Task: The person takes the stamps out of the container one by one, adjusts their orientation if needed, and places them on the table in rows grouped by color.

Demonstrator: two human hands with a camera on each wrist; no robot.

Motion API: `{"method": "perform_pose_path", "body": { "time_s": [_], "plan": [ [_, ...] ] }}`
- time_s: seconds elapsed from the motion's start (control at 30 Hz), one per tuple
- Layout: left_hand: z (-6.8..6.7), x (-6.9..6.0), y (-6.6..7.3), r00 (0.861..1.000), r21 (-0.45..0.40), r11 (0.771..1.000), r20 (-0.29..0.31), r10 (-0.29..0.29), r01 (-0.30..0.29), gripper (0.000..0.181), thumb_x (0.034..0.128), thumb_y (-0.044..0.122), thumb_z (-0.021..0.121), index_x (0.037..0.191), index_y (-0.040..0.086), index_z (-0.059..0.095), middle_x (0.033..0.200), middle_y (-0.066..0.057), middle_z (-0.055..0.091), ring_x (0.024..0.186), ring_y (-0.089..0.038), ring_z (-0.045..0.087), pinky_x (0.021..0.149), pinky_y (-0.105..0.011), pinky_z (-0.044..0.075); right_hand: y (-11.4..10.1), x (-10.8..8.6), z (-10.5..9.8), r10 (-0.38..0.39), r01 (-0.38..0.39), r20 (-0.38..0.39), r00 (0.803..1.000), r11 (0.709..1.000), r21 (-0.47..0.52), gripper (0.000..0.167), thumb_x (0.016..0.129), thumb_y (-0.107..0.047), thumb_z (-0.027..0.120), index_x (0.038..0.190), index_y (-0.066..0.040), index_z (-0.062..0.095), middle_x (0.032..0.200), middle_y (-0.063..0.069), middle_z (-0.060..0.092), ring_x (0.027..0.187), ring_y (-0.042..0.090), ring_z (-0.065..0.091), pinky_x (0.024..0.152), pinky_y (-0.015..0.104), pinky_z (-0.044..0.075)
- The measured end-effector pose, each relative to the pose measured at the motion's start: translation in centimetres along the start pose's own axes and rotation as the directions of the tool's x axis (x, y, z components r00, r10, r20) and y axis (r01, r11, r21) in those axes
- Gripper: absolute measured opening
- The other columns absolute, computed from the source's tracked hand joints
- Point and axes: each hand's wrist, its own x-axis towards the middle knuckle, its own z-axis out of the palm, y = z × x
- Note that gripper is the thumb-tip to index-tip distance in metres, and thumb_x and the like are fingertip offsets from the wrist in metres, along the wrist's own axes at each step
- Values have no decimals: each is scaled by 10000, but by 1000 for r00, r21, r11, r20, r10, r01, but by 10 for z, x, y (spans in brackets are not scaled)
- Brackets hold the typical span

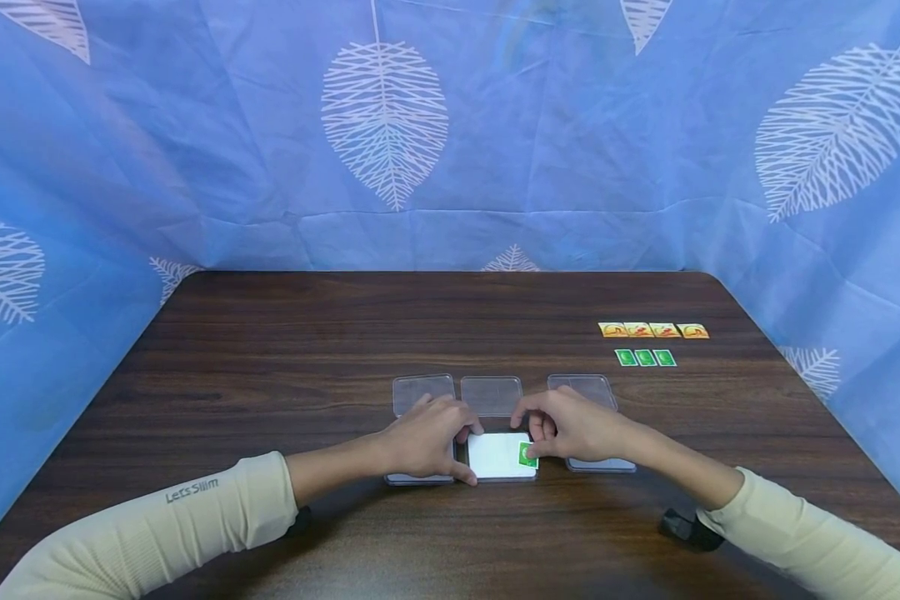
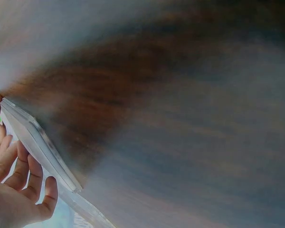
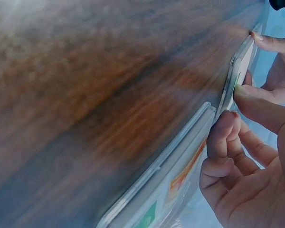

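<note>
In the head view my left hand (image 1: pixel 431 433) holds the left side of the middle clear plastic case (image 1: pixel 495 480), with thumb and index finger at its two left corners. A white sheet (image 1: pixel 492 454) fills the case. My right hand (image 1: pixel 573 423) holds a small green card (image 1: pixel 526 455) over the sheet's right edge. Its thumb lies on the card, while its index finger reaches the case's far right corner. The right wrist view shows the thumb (image 3: pixel 256 104) on the case and the other fingers bent; whether a finger lies under the card is hidden.
Partly under the hands lie a left case (image 1: pixel 420 480) and a right case (image 1: pixel 602 466). Clear lids (image 1: pixel 491 396) lie behind the cases. Farther right, three green cards (image 1: pixel 646 357) lie before several yellow-orange cards (image 1: pixel 651 330). The right case holds an orange card (image 3: pixel 184 171).
</note>
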Motion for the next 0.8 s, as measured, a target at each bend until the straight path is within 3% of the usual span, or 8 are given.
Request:
{"method": "perform_pose_path", "body": {
  "time_s": [0.17, 0.33, 0.6, 0.8],
  "plan": [
    [-1, 0, -1, 1000, -6, 1000, -1, -2, 2, 540, 747, 369, 950, 1145, 74, 735, 833, 82, 581, 831, -95, 476, 794, -309, 356, 1, -2, -2, 16, -16, 3, 1000, 1000, 15, 191, 885, -59, 816, 952, -80, 639, 727, -96, 550, 643, 29, 494, 608, 216, 455],
    [1, -1, -2, 1000, 1, 1000, -20, 17, -17, 530, 739, 357, 957, 1127, 72, 738, 825, 82, 575, 817, -89, 464, 769, -294, 345, 1, -3, -2, -29, 29, 9, 1000, 999, 26, 194, 917, -47, 776, 877, -118, 600, 725, -108, 516, 654, 25, 476, 612, 221, 447],
    [5, -4, -1, 999, 12, 999, -28, 34, -34, 538, 726, 365, 961, 1121, 71, 743, 805, 101, 566, 799, -69, 457, 749, -272, 342, 1, -3, 2, -98, 97, 25, 995, 995, 28, 130, 959, 19, 667, 907, -95, 702, 749, -127, 543, 663, -7, 465, 604, 203, 441],
    [1, -2, -1, 999, 17, 999, -35, 32, -32, 541, 724, 360, 963, 1124, 69, 746, 803, 93, 575, 804, -75, 465, 756, -279, 349, 2, -2, -1, -93, 94, -14, 996, 995, 35, 173, 907, 76, 663, 915, -69, 757, 804, -90, 611, 646, -2, 477, 567, 184, 415]
  ]
}}
